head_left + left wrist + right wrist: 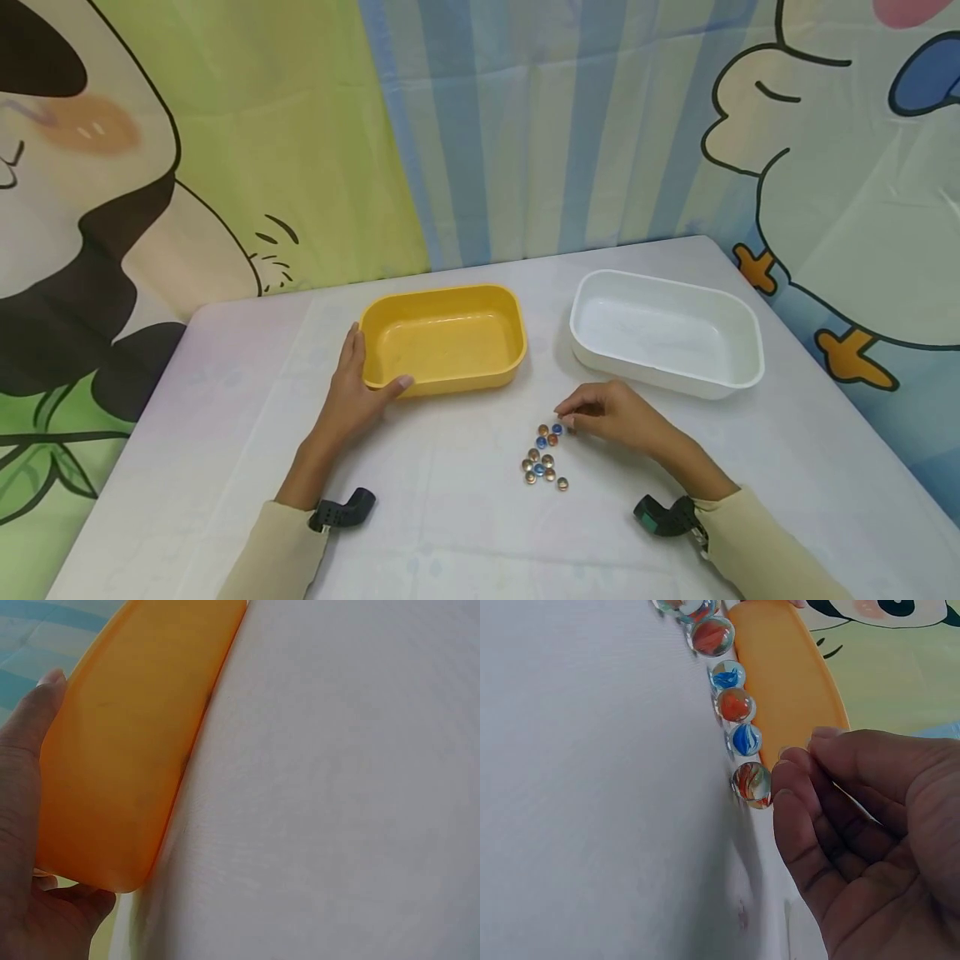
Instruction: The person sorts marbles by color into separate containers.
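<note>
My left hand [354, 398] grips the near left corner of a yellow plastic tub [450, 388], thumb along its front wall and fingers at its left side. In the left wrist view the thumb [34, 712] lies against the tub's orange-looking wall [135, 750]. My right hand [611, 412] is at the far end of a loose group of glass marbles [538, 469], with thumb and fingertips pinched together. A clear rounded edge [784, 752] shows at those fingertips, seemingly a marble mostly hidden by them. Beside them lies a marble with red streaks [751, 784].
To the right, behind my right hand, stands a white tub [667, 375] with no contents visible. Both tubs and the marbles are on a white cloth-covered table [435, 517]. Printed curtains [525, 125] hang behind the table.
</note>
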`<state>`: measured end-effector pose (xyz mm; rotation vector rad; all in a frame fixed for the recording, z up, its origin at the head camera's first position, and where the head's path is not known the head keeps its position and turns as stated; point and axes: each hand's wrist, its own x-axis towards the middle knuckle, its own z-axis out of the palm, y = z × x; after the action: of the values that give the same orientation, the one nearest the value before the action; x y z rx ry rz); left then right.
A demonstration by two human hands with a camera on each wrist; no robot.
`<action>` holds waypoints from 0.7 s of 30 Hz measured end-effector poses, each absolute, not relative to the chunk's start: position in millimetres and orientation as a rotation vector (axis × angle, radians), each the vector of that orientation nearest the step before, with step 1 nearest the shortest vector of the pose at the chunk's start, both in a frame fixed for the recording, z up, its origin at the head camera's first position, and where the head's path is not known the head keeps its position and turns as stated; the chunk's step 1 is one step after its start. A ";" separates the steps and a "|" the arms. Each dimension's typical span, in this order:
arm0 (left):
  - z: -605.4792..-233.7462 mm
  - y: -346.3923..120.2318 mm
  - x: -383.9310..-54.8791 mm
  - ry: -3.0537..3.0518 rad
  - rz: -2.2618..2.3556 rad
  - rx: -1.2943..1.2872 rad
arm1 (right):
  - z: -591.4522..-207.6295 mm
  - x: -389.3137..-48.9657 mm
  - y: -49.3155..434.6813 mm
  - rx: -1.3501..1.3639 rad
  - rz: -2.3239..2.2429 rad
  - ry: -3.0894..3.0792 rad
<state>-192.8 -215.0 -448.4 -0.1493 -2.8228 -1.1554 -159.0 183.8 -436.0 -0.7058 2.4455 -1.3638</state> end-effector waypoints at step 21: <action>-449.8 -215.3 -192.3 -2.802 -1.168 -0.172 | -445.8 -152.6 165.2 -0.895 -1.321 2.512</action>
<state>-192.3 -215.3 -449.8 -0.1725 -2.8016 -1.1677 -152.6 165.2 -445.8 -0.8946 2.5119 -1.3207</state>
